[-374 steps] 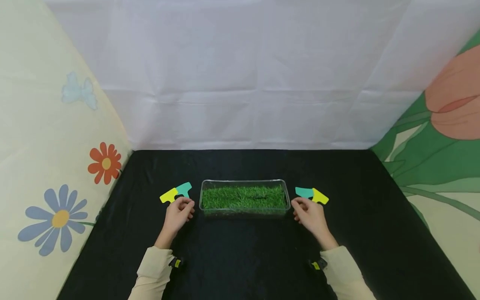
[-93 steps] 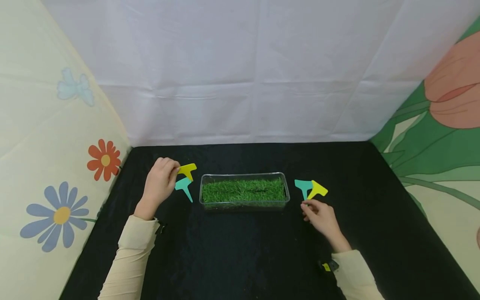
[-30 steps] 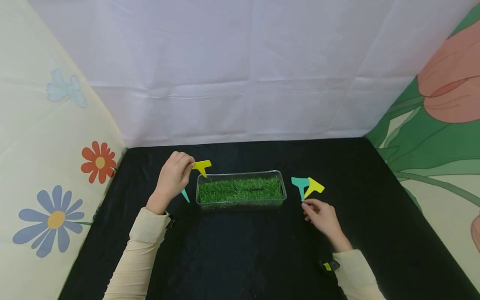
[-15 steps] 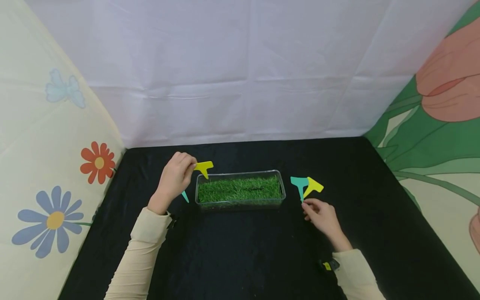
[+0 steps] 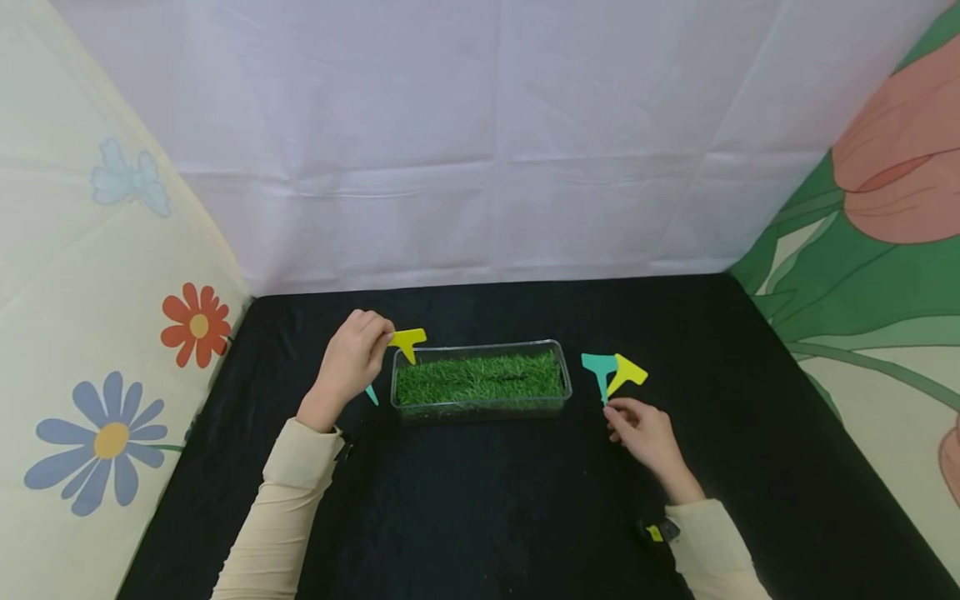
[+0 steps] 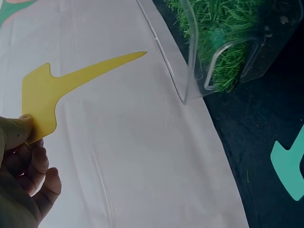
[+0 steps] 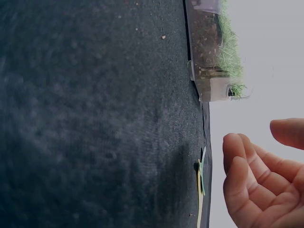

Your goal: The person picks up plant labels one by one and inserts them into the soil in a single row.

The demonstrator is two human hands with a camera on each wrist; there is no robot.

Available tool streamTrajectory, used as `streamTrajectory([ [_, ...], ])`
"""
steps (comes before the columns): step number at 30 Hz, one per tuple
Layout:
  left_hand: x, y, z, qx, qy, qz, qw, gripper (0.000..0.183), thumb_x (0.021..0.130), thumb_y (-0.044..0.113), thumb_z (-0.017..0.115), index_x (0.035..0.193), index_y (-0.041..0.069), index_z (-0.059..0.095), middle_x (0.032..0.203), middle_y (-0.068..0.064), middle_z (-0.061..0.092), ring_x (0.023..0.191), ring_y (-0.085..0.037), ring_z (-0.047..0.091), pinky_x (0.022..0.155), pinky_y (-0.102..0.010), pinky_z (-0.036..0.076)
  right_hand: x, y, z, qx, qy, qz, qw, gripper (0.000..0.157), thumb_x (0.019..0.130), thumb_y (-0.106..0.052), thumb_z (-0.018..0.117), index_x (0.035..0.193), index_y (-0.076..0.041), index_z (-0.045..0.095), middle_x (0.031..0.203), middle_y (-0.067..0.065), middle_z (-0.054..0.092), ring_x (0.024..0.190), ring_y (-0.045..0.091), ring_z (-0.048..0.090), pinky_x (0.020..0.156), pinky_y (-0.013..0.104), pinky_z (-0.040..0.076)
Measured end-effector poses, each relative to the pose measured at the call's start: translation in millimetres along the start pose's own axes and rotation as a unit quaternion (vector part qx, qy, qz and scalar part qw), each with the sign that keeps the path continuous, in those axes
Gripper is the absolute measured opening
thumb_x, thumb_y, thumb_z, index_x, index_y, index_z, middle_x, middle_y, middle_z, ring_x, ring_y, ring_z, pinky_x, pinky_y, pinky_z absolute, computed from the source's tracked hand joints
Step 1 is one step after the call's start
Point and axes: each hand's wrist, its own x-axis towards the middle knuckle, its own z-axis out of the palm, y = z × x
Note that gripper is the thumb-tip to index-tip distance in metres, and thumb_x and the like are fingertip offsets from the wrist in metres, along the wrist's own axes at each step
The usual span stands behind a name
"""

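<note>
Thumb and fingertips of my left hand [image 5: 348, 360] pinch one end of the head of a yellow T-shaped plant label [image 5: 408, 337]. Its pointed stem [image 6: 104, 69] hangs over the back left corner of a clear plastic tray [image 5: 480, 406] filled with green grass [image 5: 480, 379]. A teal plant label [image 5: 372, 395] lies below that hand, mostly hidden by it in the head view. My right hand [image 5: 643, 435] hovers by a teal label [image 5: 602, 365] and a yellow label [image 5: 630, 372] on the table. Its fingers [image 7: 237, 175] are loosely curled, the thumb apart, nothing held.
A black cloth [image 5: 465, 500] covers the table. The tray stands across its middle. A white sheet [image 5: 480, 150] hangs behind, with flower-printed fabric [image 5: 97, 333] on the left and tulip-printed fabric [image 5: 892, 275] on the right.
My left hand has picked up the yellow label, carried it right to the tray's back left corner and just lowered it slightly. My right hand drew back a little earlier, then stayed still.
</note>
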Motion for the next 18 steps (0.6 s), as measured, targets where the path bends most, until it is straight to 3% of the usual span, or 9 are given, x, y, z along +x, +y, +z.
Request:
streamTrajectory([
  [9, -6.0, -1.4, 5.1, -0.002, -0.007, -0.012, 0.9999, 0.007, 0.081, -0.006, 0.062, 0.081, 0.0, 0.059, 0.076, -0.009, 0.056, 0.069, -0.024, 0.045, 0.064, -0.033, 0.04, 0, 0, 0.8, 0.001, 0.002, -0.007, 1.0, 0.028, 0.091, -0.017, 0.055, 0.107, 0.006, 0.059, 0.079, 0.01, 0.064, 0.061, 0.015, 0.061, 0.054, 0.025, 0.048],
  [18, -11.2, -1.2, 9.0, -0.004, -0.028, -0.045, 0.9986, 0.007, 0.081, -0.006, 0.062, 0.082, 0.001, 0.06, 0.077, -0.009, 0.056, 0.07, -0.023, 0.045, 0.066, -0.033, 0.042, 0, 0, 1.8, -0.003, 0.004, -0.008, 1.0, 0.028, 0.091, -0.018, 0.055, 0.106, 0.005, 0.059, 0.079, 0.01, 0.064, 0.06, 0.014, 0.06, 0.054, 0.025, 0.048],
])
